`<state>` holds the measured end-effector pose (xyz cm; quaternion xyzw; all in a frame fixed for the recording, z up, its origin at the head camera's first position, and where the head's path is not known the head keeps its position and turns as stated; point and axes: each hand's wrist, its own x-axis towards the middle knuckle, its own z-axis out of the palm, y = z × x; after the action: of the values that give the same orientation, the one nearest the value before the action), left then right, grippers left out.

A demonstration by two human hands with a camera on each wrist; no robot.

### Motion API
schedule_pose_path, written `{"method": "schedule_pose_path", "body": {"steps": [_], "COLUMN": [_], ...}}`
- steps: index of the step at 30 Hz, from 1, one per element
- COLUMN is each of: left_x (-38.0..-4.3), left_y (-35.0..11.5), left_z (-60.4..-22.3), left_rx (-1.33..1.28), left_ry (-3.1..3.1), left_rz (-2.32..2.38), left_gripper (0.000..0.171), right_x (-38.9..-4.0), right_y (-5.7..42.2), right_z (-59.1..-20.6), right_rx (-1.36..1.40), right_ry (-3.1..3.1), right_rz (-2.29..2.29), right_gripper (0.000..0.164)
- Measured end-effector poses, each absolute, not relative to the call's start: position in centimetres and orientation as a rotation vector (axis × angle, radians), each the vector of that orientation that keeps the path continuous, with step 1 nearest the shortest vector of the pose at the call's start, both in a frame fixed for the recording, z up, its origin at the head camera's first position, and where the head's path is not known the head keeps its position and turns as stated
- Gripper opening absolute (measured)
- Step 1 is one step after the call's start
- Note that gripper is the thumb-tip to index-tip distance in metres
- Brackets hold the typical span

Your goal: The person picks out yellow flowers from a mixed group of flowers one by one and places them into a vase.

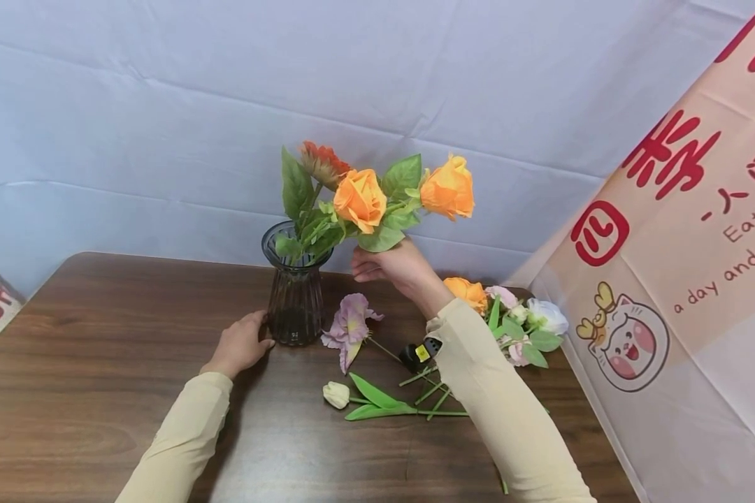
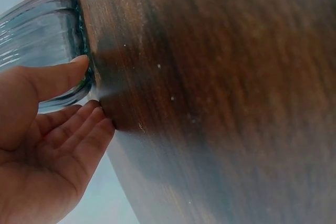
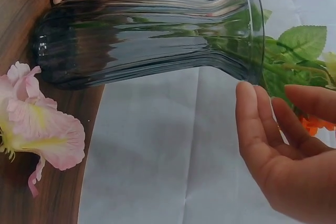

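A dark ribbed glass vase [image 1: 296, 307] stands upright on the table. Two orange roses [image 1: 360, 200] and a red-orange flower [image 1: 323, 164] lean out of its mouth, their green stems showing through the glass [image 3: 157, 40]. At the vase's base, my left hand [image 1: 240, 344] touches its left side, the thumb [image 2: 63, 77] against the glass and the fairly straight fingers beside it. My right hand [image 1: 399, 269] is just right of the rim, below the rose leaves [image 1: 380, 237], which partly cover it. In the right wrist view its fingers are loosely extended and grip nothing visible.
A pinkish-purple iris [image 1: 352, 325] lies right of the vase, a white tulip [image 1: 336, 395] in front of it. More flowers [image 1: 544, 318], pale and orange, lie beyond my right forearm. A white cloth [image 1: 195, 140] hangs behind the table [image 1: 101, 391]; a printed banner [image 1: 686, 293] borders the right.
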<state>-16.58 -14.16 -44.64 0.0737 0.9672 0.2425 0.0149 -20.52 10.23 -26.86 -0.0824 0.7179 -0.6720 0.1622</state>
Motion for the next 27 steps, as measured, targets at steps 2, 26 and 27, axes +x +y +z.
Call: {"method": "schedule_pose_path", "body": {"steps": [2, 26, 27], "left_x": [-16.5, -16.4, -16.4], "left_y": [-14.2, -14.1, -14.1], "left_z": [-44.6, -44.4, -44.4], "left_rx": [0.227, 0.226, 0.226], "left_ry": [3.011, 3.017, 3.016], "left_rz": [0.752, 0.754, 0.753], "left_gripper": [0.056, 0.055, 0.055], "right_x": [-20.3, -18.0, -17.9], "right_y": [10.5, 15.4, 15.8], "right_z": [-26.9, -28.4, -28.6], "right_rx": [-0.233, -0.108, -0.100], "right_ry": [2.060, 2.242, 2.247], "right_rz": [-1.919, -1.713, -1.711], "right_gripper": [0.011, 0.016, 0.016]}}
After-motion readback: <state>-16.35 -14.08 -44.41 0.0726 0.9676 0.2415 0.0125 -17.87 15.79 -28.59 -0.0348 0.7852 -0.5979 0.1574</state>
